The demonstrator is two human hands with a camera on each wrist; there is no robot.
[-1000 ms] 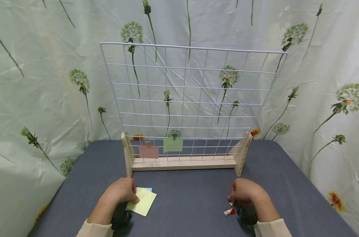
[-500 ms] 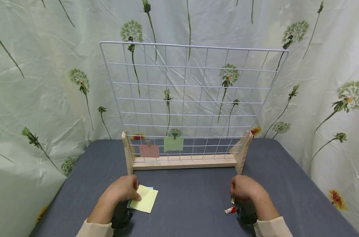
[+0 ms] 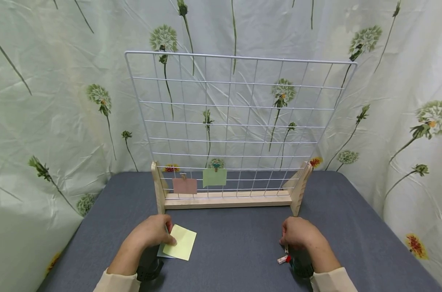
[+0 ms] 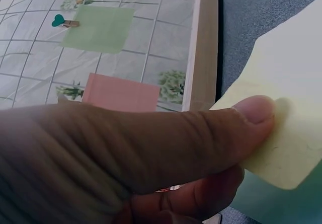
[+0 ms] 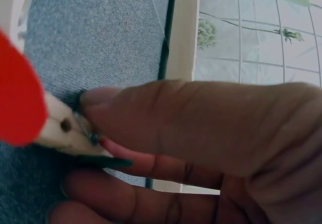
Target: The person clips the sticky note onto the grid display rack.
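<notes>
In the head view my left hand (image 3: 153, 233) pinches a yellow sticky note (image 3: 180, 242) over a pale blue note (image 3: 163, 252), which shows at its lower left. The left wrist view has the thumb lying flat on the yellow note (image 4: 282, 148), fingers curled beneath. My right hand (image 3: 299, 233) is low over the table at the right, thumb and fingers curled at a small wooden clothespin (image 5: 58, 126). A red heart (image 5: 17, 93) fills the left of the right wrist view, and a green piece (image 5: 108, 161) shows under the clothespin.
A white wire grid (image 3: 226, 107) stands in a wooden base (image 3: 228, 201) behind the hands. Clipped low on it are a pink note (image 3: 184, 186) and a green note (image 3: 214, 177). Another small wooden clothespin (image 3: 281, 260) lies left of the right wrist.
The yellow note has shifted up and slightly right, uncovering more of the blue note at its lower left. The right hand stays nearly in place, its fingers moving slightly around the clothespin.
</notes>
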